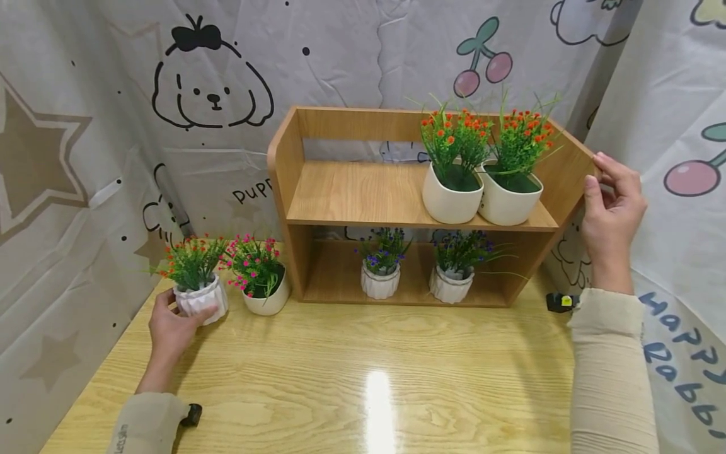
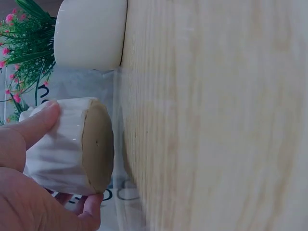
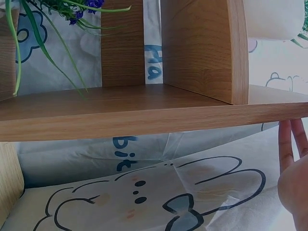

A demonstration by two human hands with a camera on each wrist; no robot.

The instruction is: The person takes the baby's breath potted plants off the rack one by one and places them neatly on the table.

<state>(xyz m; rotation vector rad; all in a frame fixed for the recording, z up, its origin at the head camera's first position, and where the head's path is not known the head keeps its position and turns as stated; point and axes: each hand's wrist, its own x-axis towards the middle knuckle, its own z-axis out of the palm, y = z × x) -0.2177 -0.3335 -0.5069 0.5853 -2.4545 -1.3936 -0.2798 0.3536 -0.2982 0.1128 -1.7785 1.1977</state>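
At the left end of the table my left hand point(image 1: 172, 321) grips a small white ribbed flower pot point(image 1: 205, 301) with orange flowers, thumb and fingers around its sides. In the left wrist view the unglazed bottom of this flower pot point(image 2: 98, 147) shows, raised off the tabletop. Just right of it stands a smooth white pot with pink flowers point(image 1: 269, 296). My right hand point(image 1: 615, 208) holds the upper right side panel of the wooden shelf point(image 1: 363, 189), its fingertips at the panel's edge. In the right wrist view those fingers point(image 3: 286, 144) touch the panel.
Two smooth white pots with orange flowers point(image 1: 454, 198) stand on the upper shelf's right half. On the lower level are two ribbed pots with purple flowers point(image 1: 381, 282). A small black object with a yellow mark point(image 1: 561, 302) lies near my right sleeve. Printed curtains surround the table.
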